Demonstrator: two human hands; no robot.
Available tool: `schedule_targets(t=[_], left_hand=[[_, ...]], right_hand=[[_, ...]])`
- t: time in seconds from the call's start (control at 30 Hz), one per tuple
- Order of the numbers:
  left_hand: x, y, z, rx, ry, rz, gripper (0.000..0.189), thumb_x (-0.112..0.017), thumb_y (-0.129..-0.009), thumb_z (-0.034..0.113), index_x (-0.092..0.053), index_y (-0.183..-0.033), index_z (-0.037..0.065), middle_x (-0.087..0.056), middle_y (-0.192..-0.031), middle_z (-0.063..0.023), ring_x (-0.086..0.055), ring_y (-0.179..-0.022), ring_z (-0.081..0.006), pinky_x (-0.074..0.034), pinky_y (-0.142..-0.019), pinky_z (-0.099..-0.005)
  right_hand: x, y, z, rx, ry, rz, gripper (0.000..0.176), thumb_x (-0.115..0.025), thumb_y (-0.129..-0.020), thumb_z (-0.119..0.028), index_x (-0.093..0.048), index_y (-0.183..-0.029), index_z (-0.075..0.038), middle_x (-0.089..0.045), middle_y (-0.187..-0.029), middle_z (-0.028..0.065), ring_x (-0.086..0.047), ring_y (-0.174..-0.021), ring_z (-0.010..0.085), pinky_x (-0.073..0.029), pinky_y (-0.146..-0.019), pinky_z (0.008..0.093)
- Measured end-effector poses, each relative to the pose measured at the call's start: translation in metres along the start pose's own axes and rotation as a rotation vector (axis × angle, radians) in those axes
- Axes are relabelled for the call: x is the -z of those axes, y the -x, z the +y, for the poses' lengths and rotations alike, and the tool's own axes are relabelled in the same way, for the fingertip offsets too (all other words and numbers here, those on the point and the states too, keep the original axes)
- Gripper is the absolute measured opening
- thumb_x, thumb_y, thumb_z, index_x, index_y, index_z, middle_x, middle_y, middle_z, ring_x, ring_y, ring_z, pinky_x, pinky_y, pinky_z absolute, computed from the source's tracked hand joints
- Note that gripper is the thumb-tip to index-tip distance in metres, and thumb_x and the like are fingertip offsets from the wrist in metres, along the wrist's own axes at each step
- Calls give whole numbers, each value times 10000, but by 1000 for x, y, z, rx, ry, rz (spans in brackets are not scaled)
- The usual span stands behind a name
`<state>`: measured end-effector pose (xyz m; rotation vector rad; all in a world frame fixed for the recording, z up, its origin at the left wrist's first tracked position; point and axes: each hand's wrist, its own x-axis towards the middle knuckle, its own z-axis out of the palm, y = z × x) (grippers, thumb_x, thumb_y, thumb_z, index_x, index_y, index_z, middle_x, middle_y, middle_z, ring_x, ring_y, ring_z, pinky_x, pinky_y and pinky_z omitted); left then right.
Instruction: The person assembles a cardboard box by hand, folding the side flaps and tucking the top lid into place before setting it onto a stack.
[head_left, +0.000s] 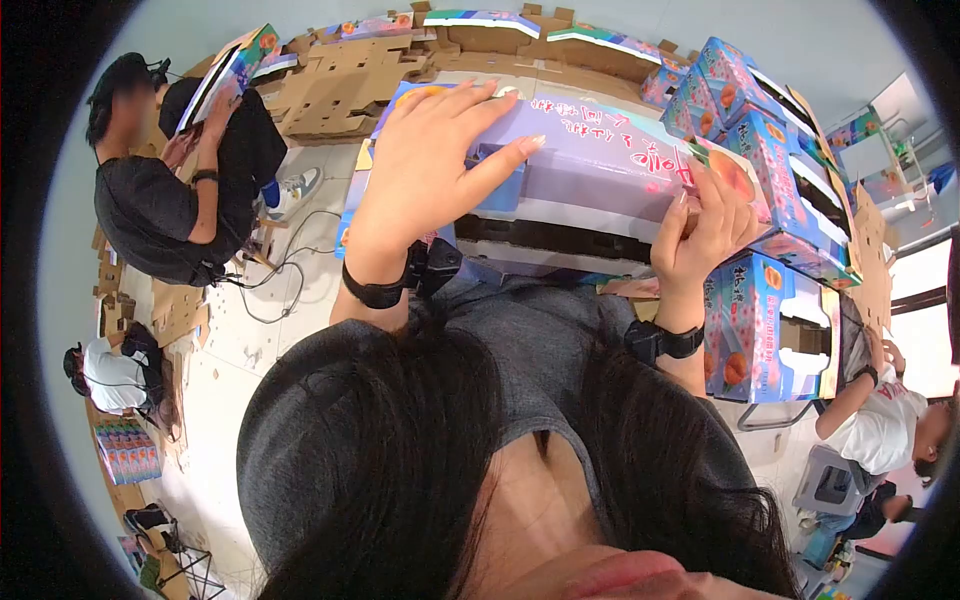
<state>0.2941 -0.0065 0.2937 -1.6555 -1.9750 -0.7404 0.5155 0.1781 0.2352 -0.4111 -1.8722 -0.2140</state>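
A purple and blue printed carton (590,165) with peach pictures lies across in front of my chest, a long dark opening along its near side. My left hand (430,165) rests on its left end with the fingers spread over the top panel. At the right end, my right hand (705,220) has its fingers bent against the panel edge, the thumb and fingertips close together at the carton's printed side. What lies under the right fingers is hidden.
Printed boxes (740,330) stand stacked at the right. Flat brown cardboard (345,85) lies behind on the left. A person in black (160,210) holds a carton at the left; another person (880,430) sits at the right. Cables (290,285) cross the floor.
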Motion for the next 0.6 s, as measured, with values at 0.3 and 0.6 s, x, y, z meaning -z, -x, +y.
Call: schedule_targets(t=[0.3, 0.6], left_hand=[[5, 3, 0, -23, -3, -12, 501, -656, -895, 422, -682, -1241, 60, -646, -1306, -177, -580, -1251, -332, -399, -1074, -427], [7, 6, 1, -9, 3, -45, 501, -665, -896, 419, -668, -1275, 92, -614, -1350, -185, -541, -1299, -334, -367, -1107, -433]], right_hand=[[40, -29, 4, 54, -63, -268, 179, -607, -907, -86, -745, -1020, -66, -704, -1043, 52, -624, -986, 258, -381, -1019, 439], [46, -29, 14, 20, -189, -335, 257, -674, -900, -131, -729, -1133, -36, -677, -1228, 208, -645, -1141, 338, -405, -1078, 472]])
